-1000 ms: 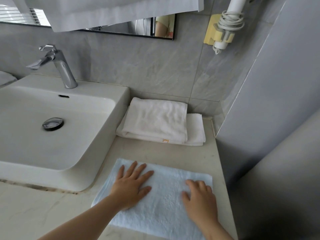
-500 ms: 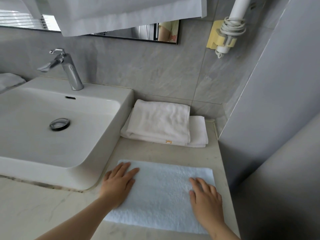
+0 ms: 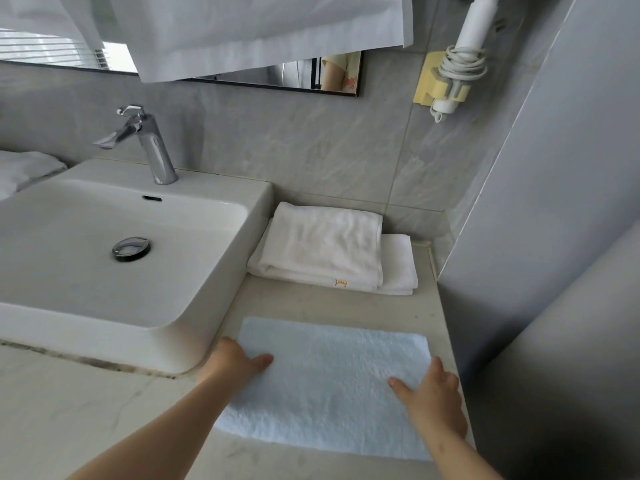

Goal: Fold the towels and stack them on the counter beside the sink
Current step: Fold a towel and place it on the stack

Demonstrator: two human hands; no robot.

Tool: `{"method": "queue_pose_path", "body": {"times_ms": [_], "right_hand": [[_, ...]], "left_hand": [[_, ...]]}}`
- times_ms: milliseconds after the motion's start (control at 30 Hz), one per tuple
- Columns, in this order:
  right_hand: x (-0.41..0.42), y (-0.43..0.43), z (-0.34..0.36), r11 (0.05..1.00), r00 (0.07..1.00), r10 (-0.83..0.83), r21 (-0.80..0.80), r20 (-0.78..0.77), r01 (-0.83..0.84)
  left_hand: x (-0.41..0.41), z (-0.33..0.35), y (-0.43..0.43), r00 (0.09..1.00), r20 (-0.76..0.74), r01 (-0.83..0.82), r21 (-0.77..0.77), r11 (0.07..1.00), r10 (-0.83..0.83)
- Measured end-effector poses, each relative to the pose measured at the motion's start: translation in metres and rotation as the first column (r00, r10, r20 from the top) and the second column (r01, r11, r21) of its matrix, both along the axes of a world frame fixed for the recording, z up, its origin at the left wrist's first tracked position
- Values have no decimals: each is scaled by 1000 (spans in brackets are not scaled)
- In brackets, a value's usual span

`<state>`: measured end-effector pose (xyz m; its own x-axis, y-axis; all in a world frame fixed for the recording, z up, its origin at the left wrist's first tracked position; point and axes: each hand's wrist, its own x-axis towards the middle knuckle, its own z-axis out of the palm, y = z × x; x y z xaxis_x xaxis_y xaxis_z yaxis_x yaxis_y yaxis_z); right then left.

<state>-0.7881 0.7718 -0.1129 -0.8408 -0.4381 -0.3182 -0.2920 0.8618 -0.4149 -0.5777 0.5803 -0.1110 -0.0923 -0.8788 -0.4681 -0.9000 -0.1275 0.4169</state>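
Note:
A folded pale blue towel [image 3: 329, 382] lies flat on the beige counter [image 3: 329, 306] to the right of the sink [image 3: 86, 271]. My left hand [image 3: 235, 362] is at the towel's left edge, thumb on top and fingers tucked under the edge. At the towel's right edge my right hand [image 3: 433, 386] has its thumb on top and its fingers curled round the side. Behind the blue towel, against the back wall, sits a stack of two folded white towels [image 3: 322, 247], the upper one with a small orange mark on its front edge.
A chrome faucet [image 3: 152, 150] stands behind the basin. White cloth [image 3: 259, 29] hangs over the mirror above. A hair dryer [image 3: 464, 64] sits in a yellow wall holder. A grey wall [image 3: 554, 237] closes the counter's right side. More white cloth [image 3: 24, 168] lies left of the sink.
Both hands slid outward from flat on top of the blue towel to its left and right edges, where they now take hold of it. The view tilted up slightly.

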Motion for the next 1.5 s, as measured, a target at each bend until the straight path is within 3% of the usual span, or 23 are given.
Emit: {"method": "queue_pose_path", "body": {"times_ms": [67, 167, 233, 333, 533, 800, 1267, 1500], "right_hand": [[-3, -1, 1, 997, 994, -60, -50, 90, 65], [-9, -1, 0, 987, 975, -89, -113, 204, 114], [-12, -1, -3, 978, 962, -96, -158, 254, 139], [-13, -4, -3, 956, 965, -71, -258, 253, 138], [-27, -19, 21, 866, 992, -55, -489, 111, 102], [-66, -61, 72, 678, 986, -36, -721, 163, 144], [-151, -181, 63, 768, 997, -52, -636, 59, 78], [-163, -199, 40, 843, 997, -36, -534, 63, 64]], "left_hand": [[3, -1, -1, 999, -53, 14, 34, 999, -12], [6, -4, -2, 963, -263, -33, 111, 993, 61], [7, -3, -3, 953, -299, -9, 112, 994, 42], [5, 4, -7, 972, -228, 55, 6, 998, -52], [-13, 39, -22, 953, -235, 121, -275, 954, -189], [-57, 93, -75, 938, -271, 70, -465, 882, -217], [-138, 85, -184, 982, 12, 174, -437, 882, -188], [-149, 61, -189, 941, 248, 314, -389, 866, -230]]}}
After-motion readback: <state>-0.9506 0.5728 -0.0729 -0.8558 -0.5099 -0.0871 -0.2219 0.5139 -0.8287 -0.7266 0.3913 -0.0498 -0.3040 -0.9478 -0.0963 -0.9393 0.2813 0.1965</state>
